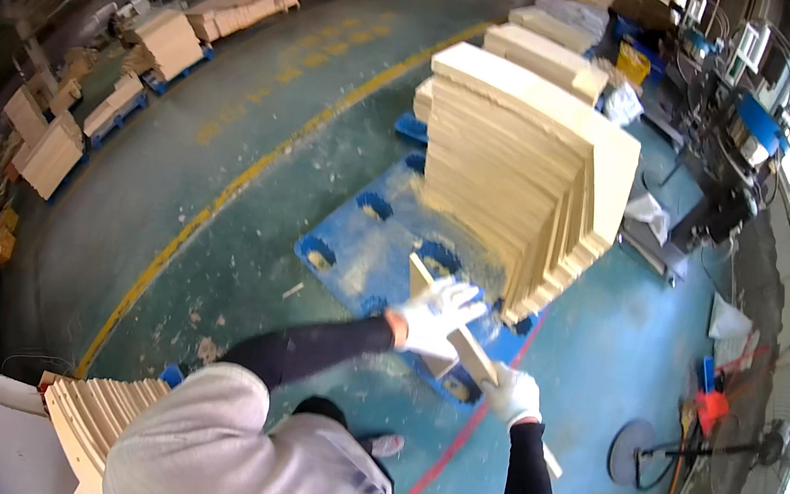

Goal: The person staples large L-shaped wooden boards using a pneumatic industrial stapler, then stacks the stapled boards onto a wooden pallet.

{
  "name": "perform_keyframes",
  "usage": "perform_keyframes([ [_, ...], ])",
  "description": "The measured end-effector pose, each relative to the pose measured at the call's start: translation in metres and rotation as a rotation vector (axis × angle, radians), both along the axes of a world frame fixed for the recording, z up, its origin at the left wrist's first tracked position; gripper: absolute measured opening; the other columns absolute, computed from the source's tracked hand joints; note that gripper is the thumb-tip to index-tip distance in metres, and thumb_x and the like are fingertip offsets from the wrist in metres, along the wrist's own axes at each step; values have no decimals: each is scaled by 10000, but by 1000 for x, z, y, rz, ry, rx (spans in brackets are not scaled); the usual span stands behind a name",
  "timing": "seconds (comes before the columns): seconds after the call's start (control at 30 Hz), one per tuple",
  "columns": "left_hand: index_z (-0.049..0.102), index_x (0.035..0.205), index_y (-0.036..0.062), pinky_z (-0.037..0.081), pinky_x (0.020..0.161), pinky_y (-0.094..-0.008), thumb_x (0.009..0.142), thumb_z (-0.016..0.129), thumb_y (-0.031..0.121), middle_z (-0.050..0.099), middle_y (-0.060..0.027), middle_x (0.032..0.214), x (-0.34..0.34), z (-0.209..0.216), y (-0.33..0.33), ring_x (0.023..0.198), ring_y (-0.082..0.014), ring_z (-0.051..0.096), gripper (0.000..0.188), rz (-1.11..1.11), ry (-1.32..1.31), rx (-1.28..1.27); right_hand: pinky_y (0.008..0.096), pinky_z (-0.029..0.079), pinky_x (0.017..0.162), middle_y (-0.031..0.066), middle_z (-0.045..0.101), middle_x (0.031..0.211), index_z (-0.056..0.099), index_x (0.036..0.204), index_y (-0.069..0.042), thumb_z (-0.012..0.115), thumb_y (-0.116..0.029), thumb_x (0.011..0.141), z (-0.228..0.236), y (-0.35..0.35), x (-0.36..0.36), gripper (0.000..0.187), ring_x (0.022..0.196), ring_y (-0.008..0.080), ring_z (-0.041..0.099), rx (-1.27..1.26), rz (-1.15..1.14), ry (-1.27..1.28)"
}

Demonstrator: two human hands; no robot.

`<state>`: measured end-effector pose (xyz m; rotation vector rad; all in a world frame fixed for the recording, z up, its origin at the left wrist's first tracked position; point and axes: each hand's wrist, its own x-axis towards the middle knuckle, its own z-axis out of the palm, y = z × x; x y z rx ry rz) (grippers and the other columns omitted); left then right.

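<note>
A pale, narrow wooden board (pixel 474 355) slants across in front of me, from the blue pallet toward my lower right. My left hand (pixel 439 316), in a white glove, lies over its far part with fingers stretched out and spread. Closer to me, my right hand (pixel 512 396), gloved in white too, is closed around the board; the glove covers part of it. Beyond both hands a tall stack of angled wooden panels (pixel 504 151) stands on the blue plastic pallet (pixel 342 229), which is dusted with sawdust.
At my lower left, a row of wooden pieces (pixel 104 413) stands beside a white surface. A round-based stand (pixel 631 452) and a red dustpan (pixel 712 408) are at the right, near machines (pixel 755 126) along the windows. More wood stacks (pixel 166 43) line the far left.
</note>
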<state>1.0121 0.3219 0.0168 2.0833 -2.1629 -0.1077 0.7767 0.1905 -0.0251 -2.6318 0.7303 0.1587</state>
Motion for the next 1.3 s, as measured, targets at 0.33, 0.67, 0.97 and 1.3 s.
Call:
perform_keyframes([
  [0.33, 664, 906, 157, 515, 663, -453, 882, 618, 384, 685, -78, 841, 47, 18, -80, 804, -315, 687, 233, -419, -115, 251, 441, 543, 741, 76, 726, 958, 683, 1073, -188, 710, -282, 834, 51, -22, -41, 259, 907, 295, 703, -185, -181, -80],
  [0.67, 682, 955, 112, 545, 754, -478, 908, 595, 333, 721, -158, 863, 11, -20, -131, 856, -357, 706, 242, -754, -5, 434, 450, 471, 1022, 170, 667, 1220, 685, 1119, -77, 800, -137, 769, 54, 72, -56, 374, 1204, 380, 598, -356, -770, -742],
  [0.97, 689, 1063, 85, 515, 761, -473, 895, 611, 378, 714, -190, 936, -174, 0, -181, 884, -382, 686, 347, -787, 116, 426, 385, 475, 1049, 182, 637, 1300, 604, 1322, -11, 792, -275, 813, -52, 229, -106, 603, 1209, 319, 616, -7, -1687, -812],
  [1.3, 584, 1148, -37, 541, 792, -338, 875, 703, 142, 725, -157, 987, -309, 85, -125, 886, -212, 701, 349, -1066, 993, 732, 549, 246, 1202, 255, 204, 1624, 186, 1588, -16, 878, -445, 659, -79, 234, -126, 1235, 1495, 458, 218, -60, -2009, -287],
])
